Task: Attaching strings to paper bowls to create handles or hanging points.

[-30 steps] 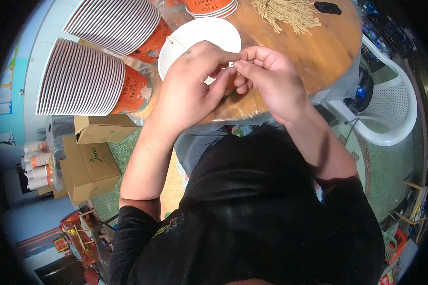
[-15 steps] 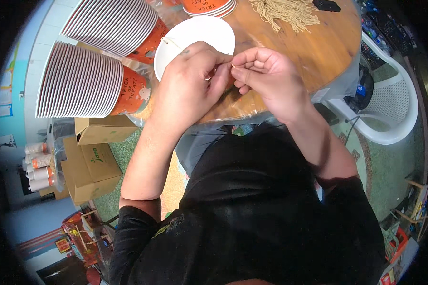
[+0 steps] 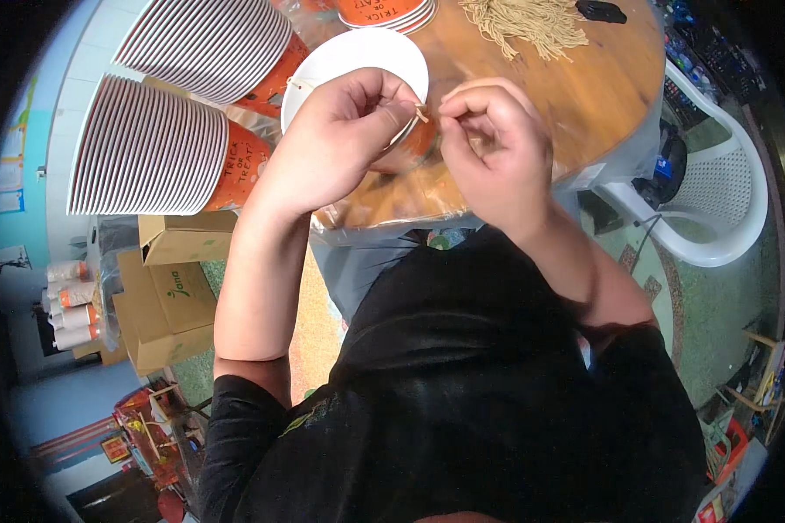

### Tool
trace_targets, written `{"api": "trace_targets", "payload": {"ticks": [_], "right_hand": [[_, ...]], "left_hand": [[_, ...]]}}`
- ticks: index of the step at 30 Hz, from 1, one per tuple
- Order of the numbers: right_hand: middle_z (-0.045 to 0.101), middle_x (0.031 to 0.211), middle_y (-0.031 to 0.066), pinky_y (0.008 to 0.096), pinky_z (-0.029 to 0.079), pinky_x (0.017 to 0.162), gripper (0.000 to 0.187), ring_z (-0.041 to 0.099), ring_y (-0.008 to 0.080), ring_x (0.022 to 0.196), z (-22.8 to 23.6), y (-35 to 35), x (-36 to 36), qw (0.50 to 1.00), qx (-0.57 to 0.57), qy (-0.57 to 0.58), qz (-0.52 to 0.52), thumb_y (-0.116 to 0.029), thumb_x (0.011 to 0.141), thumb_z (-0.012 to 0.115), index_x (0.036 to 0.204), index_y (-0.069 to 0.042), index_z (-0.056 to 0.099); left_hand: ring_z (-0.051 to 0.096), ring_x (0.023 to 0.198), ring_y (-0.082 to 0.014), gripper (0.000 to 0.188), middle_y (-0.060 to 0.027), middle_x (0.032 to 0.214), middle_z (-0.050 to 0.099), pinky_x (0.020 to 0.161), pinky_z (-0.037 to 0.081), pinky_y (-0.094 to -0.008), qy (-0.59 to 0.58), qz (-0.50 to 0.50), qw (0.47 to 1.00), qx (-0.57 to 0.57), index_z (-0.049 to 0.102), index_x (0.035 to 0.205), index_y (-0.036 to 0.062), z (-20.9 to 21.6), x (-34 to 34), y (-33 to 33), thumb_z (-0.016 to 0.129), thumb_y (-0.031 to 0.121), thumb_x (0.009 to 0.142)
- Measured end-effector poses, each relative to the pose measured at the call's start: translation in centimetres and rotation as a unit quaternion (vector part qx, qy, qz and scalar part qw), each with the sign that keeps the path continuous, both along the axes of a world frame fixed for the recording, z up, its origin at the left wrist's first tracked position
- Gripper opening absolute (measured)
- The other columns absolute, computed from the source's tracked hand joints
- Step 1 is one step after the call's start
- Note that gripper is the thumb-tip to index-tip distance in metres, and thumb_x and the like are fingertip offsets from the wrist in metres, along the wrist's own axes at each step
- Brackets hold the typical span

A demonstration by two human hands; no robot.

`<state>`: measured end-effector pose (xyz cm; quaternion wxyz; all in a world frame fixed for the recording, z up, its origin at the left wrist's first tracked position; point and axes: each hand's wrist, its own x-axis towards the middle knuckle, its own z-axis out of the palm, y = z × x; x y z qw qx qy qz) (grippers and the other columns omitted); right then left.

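A paper bucket [image 3: 344,54], white inside and orange outside, lies on the table with its open mouth towards me. My left hand [image 3: 349,131] is over its near rim, thumb and forefinger pinched on a tan cord [image 3: 421,114] whose short end sticks out past the fingertips. Another bit of cord shows at the bucket's left rim. Just right of the cord, my right hand [image 3: 501,139] is raised with forefinger and thumb tips close together. Whether anything thin lies between them is too small to tell.
Two tall stacks of orange buckets [image 3: 148,148] lie at the left, and more buckets [image 3: 388,12] stand at the far edge. A bundle of tan cords [image 3: 528,26] and a black object [image 3: 602,11] are on the wooden table [image 3: 597,96]. A white chair [image 3: 715,192] stands right; cardboard boxes [image 3: 170,301] stand left.
My hands have drawn apart: the right moved slightly right, off the left fingertips. The left hand has turned, and the cord end now shows at its fingertips.
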<state>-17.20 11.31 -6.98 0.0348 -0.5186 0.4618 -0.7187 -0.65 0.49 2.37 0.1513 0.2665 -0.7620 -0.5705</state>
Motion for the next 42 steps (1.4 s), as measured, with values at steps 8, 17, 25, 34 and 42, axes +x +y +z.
{"api": "trace_targets", "payload": {"ticks": [8, 17, 25, 34, 42], "right_hand": [[0.073, 0.095, 0.0112, 0.0332, 0.061, 0.069, 0.025, 0.076, 0.0221, 0.079, -0.3, 0.5, 0.5, 0.998, 0.07, -0.005, 0.007, -0.002, 0.091, 0.088, 0.114, -0.002, 0.079], [0.069, 0.099, 0.0118, 0.033, 0.056, 0.073, 0.008, 0.068, 0.0201, 0.081, 1.0, 1.7, 0.2, 0.984, 0.166, 0.003, 0.068, 0.0, 0.101, 0.074, 0.102, 0.0, 0.066], [0.067, 0.118, 0.014, 0.0258, 0.056, 0.073, 0.006, 0.063, 0.01, 0.08, -0.9, 1.1, -0.3, 0.972, -0.011, -0.049, 0.229, 0.003, 0.107, 0.057, 0.103, 0.003, 0.062], [0.077, 0.121, 0.0157, 0.0253, 0.063, 0.081, 0.009, 0.076, 0.0107, 0.092, -0.5, 0.4, -0.4, 0.965, 0.008, -0.109, 0.239, 0.006, 0.103, 0.074, 0.112, 0.006, 0.07], [0.08, 0.109, 0.0096, 0.0255, 0.064, 0.082, 0.016, 0.077, 0.0113, 0.091, 1.0, 0.6, -0.5, 0.927, 0.146, -0.255, 0.235, 0.002, 0.103, 0.08, 0.118, 0.005, 0.075]], "left_hand": [[0.071, 0.098, -0.0063, 0.011, -0.0011, 0.108, 0.074, 0.086, 0.062, -0.0232, -0.004, -0.001, 0.999, -0.043, 0.07, 0.117, -0.0017, -0.5, 0.0, 0.2, 0.067, 0.008, 0.114], [0.062, 0.08, -0.0035, 0.017, 0.0026, 0.091, 0.069, 0.07, 0.053, -0.0226, 0.03, 0.084, 0.993, -0.073, 0.07, 0.121, -0.0051, -1.1, -0.4, 0.5, 0.07, 0.008, 0.11], [0.058, 0.076, -0.0091, 0.029, 0.0011, 0.083, 0.057, 0.07, 0.051, -0.0284, 0.008, 0.087, 0.974, -0.208, 0.062, 0.13, -0.001, -1.3, -1.0, 1.2, 0.073, 0.003, 0.103], [0.064, 0.084, -0.0087, 0.026, -0.0006, 0.094, 0.065, 0.076, 0.054, -0.0264, 0.066, 0.098, 0.983, -0.141, 0.063, 0.132, -0.0031, -1.9, -0.9, 0.6, 0.07, 0.002, 0.107], [0.075, 0.106, -0.013, 0.05, -0.0087, 0.118, 0.072, 0.095, 0.063, -0.0286, 0.232, 0.119, 0.947, -0.187, 0.058, 0.154, -0.0048, -2.1, -1.6, 1.2, 0.072, -0.006, 0.106]]}}
